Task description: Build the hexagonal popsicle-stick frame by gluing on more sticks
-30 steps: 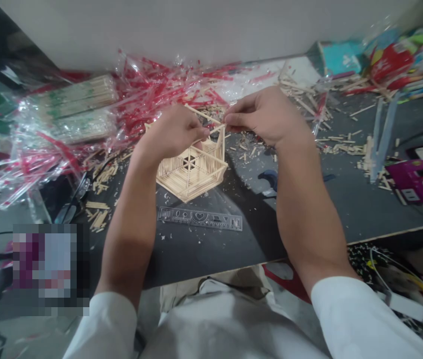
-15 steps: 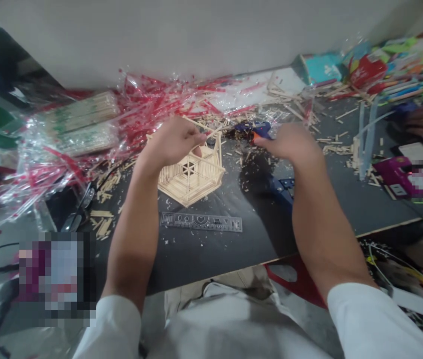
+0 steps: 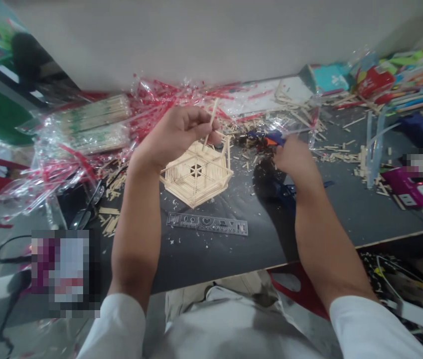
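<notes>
Left hand (image 3: 176, 134) pinching a thin wooden stick (image 3: 210, 124), tilted near upright, just above the hexagonal stick model (image 3: 197, 174) on the dark table (image 3: 346, 209). Right hand (image 3: 295, 159) curled on the blue glue gun (image 3: 267, 138), just right of model; grip unclear.

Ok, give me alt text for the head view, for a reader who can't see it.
The left hand pinches a thin wooden stick above a pale hexagonal stick-built tray on the dark grey table, while the right hand reaches a blue and orange glue gun. A clear plastic stencil ruler lies nearer the person.
</notes>
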`<state>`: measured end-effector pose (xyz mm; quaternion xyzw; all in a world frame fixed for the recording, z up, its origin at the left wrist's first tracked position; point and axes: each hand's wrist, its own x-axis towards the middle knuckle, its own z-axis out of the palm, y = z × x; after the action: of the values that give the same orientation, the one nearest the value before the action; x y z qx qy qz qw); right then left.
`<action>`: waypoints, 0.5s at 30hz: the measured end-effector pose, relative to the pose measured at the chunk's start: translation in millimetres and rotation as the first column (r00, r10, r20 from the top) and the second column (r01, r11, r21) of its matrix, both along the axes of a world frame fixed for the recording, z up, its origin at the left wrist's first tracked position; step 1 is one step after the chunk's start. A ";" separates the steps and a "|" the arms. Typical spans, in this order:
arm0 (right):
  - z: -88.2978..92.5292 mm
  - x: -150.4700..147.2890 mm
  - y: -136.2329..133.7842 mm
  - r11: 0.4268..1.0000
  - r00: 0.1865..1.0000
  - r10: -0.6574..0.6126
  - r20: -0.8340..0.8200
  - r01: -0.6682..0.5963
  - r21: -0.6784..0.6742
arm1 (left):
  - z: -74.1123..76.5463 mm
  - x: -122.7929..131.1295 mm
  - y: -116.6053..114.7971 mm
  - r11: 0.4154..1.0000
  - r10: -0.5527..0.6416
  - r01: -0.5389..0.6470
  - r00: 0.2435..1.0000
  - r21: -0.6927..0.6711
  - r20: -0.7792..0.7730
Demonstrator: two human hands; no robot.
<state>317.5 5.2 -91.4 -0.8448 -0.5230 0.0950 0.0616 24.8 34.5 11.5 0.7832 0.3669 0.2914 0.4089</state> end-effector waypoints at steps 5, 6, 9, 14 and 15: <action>-9.2 -0.9 -0.6 0.992 0.990 0.094 0.102 -0.101 0.069 | -0.4 -4.7 -0.1 0.997 0.011 -0.003 0.994 -0.076 0.107; -11.5 0.6 0.4 0.990 0.991 0.091 0.099 -0.101 0.097 | -1.3 -5.0 0.7 0.995 0.008 0.006 0.990 -0.100 0.140; -17.5 6.7 4.4 0.979 0.997 0.073 -0.014 -0.069 0.192 | -3.6 -4.7 3.3 0.979 0.068 -0.021 0.973 -0.204 0.223; -28.6 3.0 11.2 0.896 0.845 0.200 -0.496 0.047 0.441 | -3.0 -1.8 4.6 0.920 0.253 -0.158 0.938 -0.359 0.238; -29.9 -0.4 11.1 0.870 0.801 0.259 -0.540 0.050 0.491 | -2.9 -1.2 4.7 0.911 0.279 -0.181 0.932 -0.371 0.231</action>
<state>317.0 16.4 -121.2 -0.6987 -0.5317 0.2227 0.4237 23.6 39.2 8.6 0.6015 0.4413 0.3768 0.5491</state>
